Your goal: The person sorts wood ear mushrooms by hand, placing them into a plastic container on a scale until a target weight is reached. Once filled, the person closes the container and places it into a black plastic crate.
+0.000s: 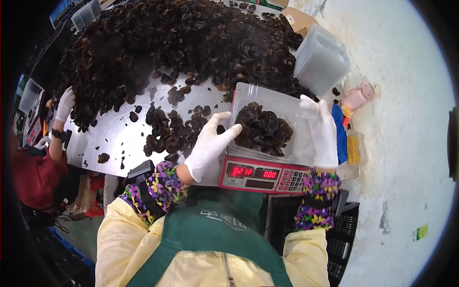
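Note:
A clear plastic box [296,143] holding dark wood ear mushrooms [263,128] rests on a red-framed digital scale [224,178], whose red display reads 0.212 and 0.00. My left hand [209,147], in a white glove, is at the box's left edge with thumb and fingers apart. On the other side, my white-gloved right hand [322,136] reaches along the right edge, fingers stretched out. Whether either hand presses on the box is hard to see. Loose mushrooms [174,129] lie left of my left hand.
A large heap of mushrooms [191,40] covers the back of the metal table [100,143]. Stacked clear boxes [322,60] and a pink container [358,95] stand at right by the wall [397,119]. A co-worker's gloved hand [65,104] touches the heap at left.

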Available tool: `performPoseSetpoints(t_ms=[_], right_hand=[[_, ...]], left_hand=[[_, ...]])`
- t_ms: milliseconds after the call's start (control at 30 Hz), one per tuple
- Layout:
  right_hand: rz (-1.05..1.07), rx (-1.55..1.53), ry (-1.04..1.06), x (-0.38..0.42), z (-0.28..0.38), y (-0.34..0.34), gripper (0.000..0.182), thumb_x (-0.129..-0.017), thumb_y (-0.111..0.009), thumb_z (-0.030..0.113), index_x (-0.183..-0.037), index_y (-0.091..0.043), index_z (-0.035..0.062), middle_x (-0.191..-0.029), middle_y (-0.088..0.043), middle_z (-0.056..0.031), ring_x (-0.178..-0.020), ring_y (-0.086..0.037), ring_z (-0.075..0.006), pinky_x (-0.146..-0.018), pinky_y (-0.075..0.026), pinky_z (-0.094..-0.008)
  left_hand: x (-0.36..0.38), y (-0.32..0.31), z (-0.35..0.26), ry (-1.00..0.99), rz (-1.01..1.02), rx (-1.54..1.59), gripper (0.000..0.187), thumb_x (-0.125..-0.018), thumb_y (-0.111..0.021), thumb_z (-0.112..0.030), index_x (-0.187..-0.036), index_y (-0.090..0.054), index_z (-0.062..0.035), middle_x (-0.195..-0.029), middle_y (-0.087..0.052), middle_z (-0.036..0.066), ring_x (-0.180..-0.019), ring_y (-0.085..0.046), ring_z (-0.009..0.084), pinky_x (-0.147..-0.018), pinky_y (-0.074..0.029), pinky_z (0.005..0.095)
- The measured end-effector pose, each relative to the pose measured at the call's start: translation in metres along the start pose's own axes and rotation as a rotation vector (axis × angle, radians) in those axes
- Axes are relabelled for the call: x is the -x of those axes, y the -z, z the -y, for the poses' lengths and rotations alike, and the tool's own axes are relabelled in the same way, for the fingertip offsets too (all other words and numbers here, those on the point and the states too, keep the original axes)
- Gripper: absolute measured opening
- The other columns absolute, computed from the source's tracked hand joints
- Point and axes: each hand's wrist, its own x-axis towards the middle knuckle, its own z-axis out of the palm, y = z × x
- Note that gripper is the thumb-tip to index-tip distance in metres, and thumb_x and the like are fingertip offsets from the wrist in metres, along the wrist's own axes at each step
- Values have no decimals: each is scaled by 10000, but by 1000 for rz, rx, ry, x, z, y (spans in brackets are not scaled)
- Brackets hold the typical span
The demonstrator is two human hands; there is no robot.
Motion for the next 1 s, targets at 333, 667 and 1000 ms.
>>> performPoseSetpoints(t_ms=[333,667,1000], right_hand=[[-246,806,303,108,-52,-16,438,-981,-669,170,-1359,-522,3,-1151,-643,-104,-902,-607,-122,-807,-503,-262],[-159,423,-108,110,-59,1,306,-1036,-590,216,-1248,-530,4,-882,-689,-79,-648,-588,-79,-584,-473,-208],[-133,431,-110,112,-60,-4,113,-1049,-530,135,-1087,-521,29,-895,-706,-129,-698,-671,-149,-639,-538,-241]], left_hand=[[25,15,-29,226,206,166,368,-1004,-610,-271,-1304,-585,-59,-945,-678,-8,-857,-579,56,-681,-414,218],[27,10,-22,259,166,284,315,-949,-673,-145,-1237,-570,-68,-937,-678,37,-822,-603,73,-636,-418,213],[22,6,-9,162,183,285,184,-918,-670,-52,-1069,-564,-61,-945,-658,52,-846,-630,101,-652,-450,221]])
